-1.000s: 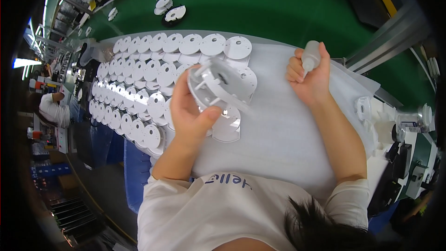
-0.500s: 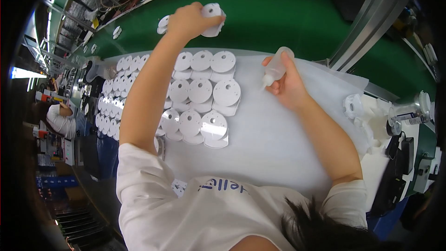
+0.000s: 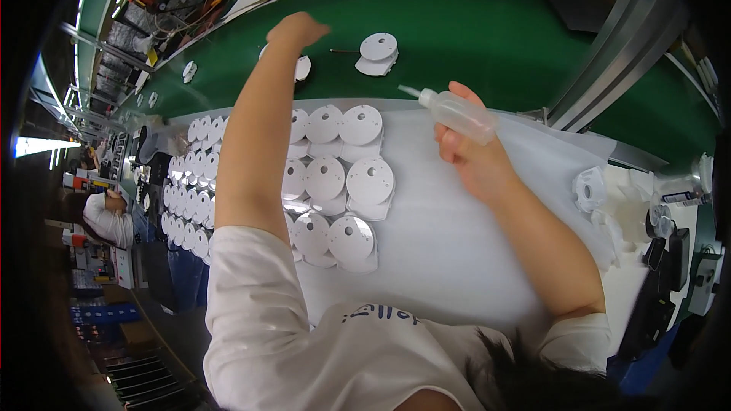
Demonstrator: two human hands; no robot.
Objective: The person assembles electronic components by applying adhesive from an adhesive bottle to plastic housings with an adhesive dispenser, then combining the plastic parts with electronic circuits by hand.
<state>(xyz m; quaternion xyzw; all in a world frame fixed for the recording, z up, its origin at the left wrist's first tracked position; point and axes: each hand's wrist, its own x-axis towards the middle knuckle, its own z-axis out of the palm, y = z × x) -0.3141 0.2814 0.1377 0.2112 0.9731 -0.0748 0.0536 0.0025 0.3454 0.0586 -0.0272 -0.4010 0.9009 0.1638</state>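
My left hand (image 3: 297, 30) reaches over the green surface (image 3: 457, 30) at the far side. Its fingers are blurred and partly hidden, so I cannot tell whether they hold anything. Just below it, a white round part (image 3: 303, 68) shows partly behind my forearm. To its right a white two-layer disc part (image 3: 378, 53) lies on the green surface, apart from the hand. My right hand (image 3: 476, 160) is closed around a translucent squeeze bottle (image 3: 464, 116), its thin nozzle pointing left. Rows of similar white disc parts (image 3: 370, 180) lie on the white sheet, partly covered by my left arm.
The white sheet (image 3: 442, 259) covers the near work surface. A metal post (image 3: 617, 53) rises at the right. Beyond the sheet's right edge are a white ring-shaped part (image 3: 588, 189), a clear container (image 3: 685, 186) and black devices (image 3: 647, 304). Another person (image 3: 108, 217) sits far left.
My left hand has let go of the white disc part onto the green surface and moved left. My right hand has turned the bottle, so its nozzle points left instead of down.
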